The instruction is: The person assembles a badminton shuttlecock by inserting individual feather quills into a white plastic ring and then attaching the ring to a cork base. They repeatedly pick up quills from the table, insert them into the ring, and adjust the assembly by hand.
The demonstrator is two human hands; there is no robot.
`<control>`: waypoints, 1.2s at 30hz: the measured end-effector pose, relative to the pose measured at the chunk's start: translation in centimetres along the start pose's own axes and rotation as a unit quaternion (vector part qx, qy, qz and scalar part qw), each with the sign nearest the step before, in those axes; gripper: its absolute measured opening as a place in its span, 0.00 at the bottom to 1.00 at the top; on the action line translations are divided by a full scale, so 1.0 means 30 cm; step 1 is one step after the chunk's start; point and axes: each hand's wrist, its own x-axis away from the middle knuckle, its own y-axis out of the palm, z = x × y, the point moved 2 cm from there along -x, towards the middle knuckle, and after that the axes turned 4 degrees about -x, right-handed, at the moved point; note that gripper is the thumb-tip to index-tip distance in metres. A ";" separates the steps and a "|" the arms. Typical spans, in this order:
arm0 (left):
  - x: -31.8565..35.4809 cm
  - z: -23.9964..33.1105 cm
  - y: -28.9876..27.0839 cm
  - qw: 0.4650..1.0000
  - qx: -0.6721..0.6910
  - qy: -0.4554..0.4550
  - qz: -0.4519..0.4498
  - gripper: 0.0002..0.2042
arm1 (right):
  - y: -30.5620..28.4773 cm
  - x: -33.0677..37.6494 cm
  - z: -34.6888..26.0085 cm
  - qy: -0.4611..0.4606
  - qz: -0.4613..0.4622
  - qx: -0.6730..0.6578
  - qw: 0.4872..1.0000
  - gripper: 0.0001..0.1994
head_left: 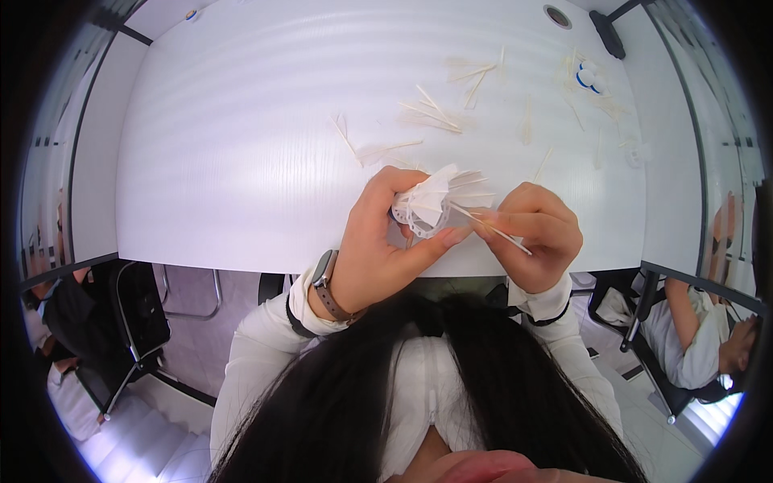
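Your left hand (378, 241) grips a half-built white shuttlecock (431, 205) at frame center, while your right hand (535, 233) pinches a single feather (491, 228) against its ring. Loose feathers (435, 113) lie scattered across the white surface (241, 145) toward the upper right.

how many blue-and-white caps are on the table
2, as far as shows: both blue-and-white caps sit side by side at the white table's far right, among loose feathers. More may be hidden.

White feathers (439, 193), white table (241, 145)
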 end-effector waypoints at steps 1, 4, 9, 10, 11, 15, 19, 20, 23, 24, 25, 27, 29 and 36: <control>-0.002 0.001 -0.002 1.000 -0.007 0.007 0.003 0.22 | 0.001 -0.001 -0.001 -0.001 -0.004 -0.002 1.000 0.15; -0.002 0.005 -0.002 1.000 0.000 0.011 0.014 0.22 | 0.003 -0.005 -0.001 -0.009 -0.014 -0.003 1.000 0.16; 0.009 0.002 -0.008 0.999 0.020 -0.010 0.027 0.24 | 0.010 -0.007 -0.003 -0.034 -0.018 0.017 0.999 0.18; 0.011 0.001 -0.008 0.999 0.018 -0.010 0.029 0.24 | 0.010 -0.006 -0.003 -0.039 -0.021 0.021 0.999 0.18; 0.012 0.000 -0.010 0.999 0.017 -0.006 0.031 0.24 | 0.011 -0.005 -0.004 -0.043 -0.023 0.025 0.998 0.18; 0.016 -0.002 -0.012 0.999 0.024 -0.007 0.039 0.24 | 0.013 -0.004 -0.003 -0.053 -0.028 0.026 0.998 0.19; 0.015 -0.003 -0.009 0.998 0.033 -0.013 0.049 0.24 | 0.013 -0.006 -0.003 -0.053 -0.046 0.030 0.997 0.18; 0.013 -0.004 -0.010 0.999 0.028 -0.003 0.041 0.23 | 0.014 -0.007 -0.004 -0.053 -0.049 0.028 0.997 0.17; 0.011 -0.008 -0.010 0.999 0.019 0.004 0.039 0.24 | 0.013 -0.008 -0.007 -0.020 -0.053 0.013 0.998 0.14; 0.010 -0.009 -0.011 0.999 0.002 0.009 0.034 0.24 | 0.012 -0.007 -0.009 -0.005 -0.048 0.002 0.999 0.13; 0.010 -0.010 -0.012 0.999 -0.016 0.014 0.030 0.24 | 0.012 -0.006 -0.010 0.011 -0.043 -0.008 0.999 0.12; 0.009 -0.012 -0.012 0.999 -0.032 0.017 0.026 0.24 | 0.011 -0.007 -0.011 0.031 -0.039 -0.025 0.998 0.11; 0.010 -0.013 -0.010 0.999 -0.027 0.014 0.026 0.25 | 0.011 -0.007 -0.010 0.041 -0.039 -0.040 0.998 0.10; 0.010 -0.007 -0.012 0.999 -0.030 0.009 -0.003 0.25 | 0.007 -0.007 -0.010 0.045 -0.016 -0.021 0.999 0.09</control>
